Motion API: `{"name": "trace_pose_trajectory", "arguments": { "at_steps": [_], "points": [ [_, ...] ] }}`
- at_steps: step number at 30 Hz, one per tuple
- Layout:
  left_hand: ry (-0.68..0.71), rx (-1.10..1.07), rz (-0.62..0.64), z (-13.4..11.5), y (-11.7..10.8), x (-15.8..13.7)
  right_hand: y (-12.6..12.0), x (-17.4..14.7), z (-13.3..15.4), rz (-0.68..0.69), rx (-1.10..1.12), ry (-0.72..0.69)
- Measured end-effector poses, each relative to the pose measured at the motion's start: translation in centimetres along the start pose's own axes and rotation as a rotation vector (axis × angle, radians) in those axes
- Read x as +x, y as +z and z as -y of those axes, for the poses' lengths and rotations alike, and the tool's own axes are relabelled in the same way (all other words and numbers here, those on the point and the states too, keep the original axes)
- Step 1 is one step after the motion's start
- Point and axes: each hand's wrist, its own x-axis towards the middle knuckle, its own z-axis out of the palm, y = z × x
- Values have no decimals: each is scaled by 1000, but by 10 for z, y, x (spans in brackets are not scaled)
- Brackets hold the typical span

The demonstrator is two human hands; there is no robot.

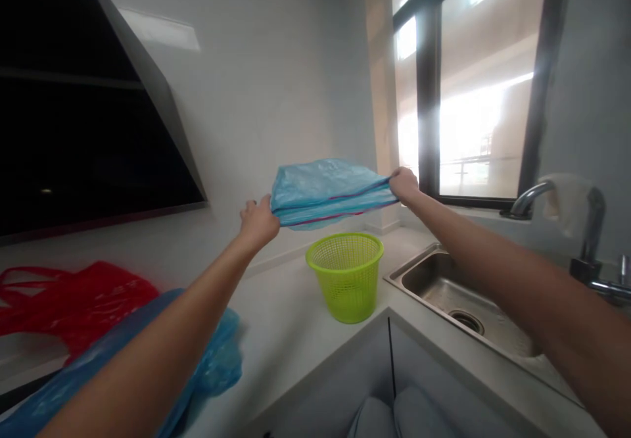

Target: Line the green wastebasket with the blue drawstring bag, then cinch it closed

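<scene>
Head view, sheet: I see a light-blue plastic sheet [328,185], thin and translucent, wrinkled, with a soft sheen across its upper face.
Layers: it lies folded over on itself, several edges stacked along the near side; purplish-red lines trace these edges, most clearly the lowest.
Position of sheet: aloft between the two hands, stretched sideways, clear of the surface [280,313]; from my vantage its lower edge appears just above the rim of the basket [349,293], though I cannot tell whether it hangs directly over it.
Left hand [259,221]: closed on the sheet's left end, arm extended.
Right hand [405,185]: gripping the right end, slightly higher than the left.
Basket: bright yellow-green plastic, perforated wall, upright, near the corner of the surface.
Right side: a steel sink [446,293] beside the basket, with a faucet [594,221] and a pale cloth [566,201] draped on it.
Left side: I note a red bag [106,300] and crumpled blue plastic [219,362], partly hidden by the left forearm.
</scene>
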Motion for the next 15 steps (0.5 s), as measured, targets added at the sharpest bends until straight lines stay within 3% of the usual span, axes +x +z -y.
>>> {"name": "trace_pose_trajectory", "arguments": {
  "at_steps": [2, 5, 9, 12, 15],
  "points": [
    [11, -241, 120, 4, 21, 16, -3, -9, -11, 46, -195, -30],
    [65, -588, 348, 5, 43, 26, -15, -24, -20, 343, -465, -193],
    [53, -886, 818, -1, 50, 16, -34, -35, -25, 712, -480, -353],
    [59, -846, 1115, -8, 45, 8, -36, -35, -29, 753, -345, -319],
    [48, -773, 1178, -16, 43, 7, -18, -38, -32, 722, -125, -185]
  ]
}}
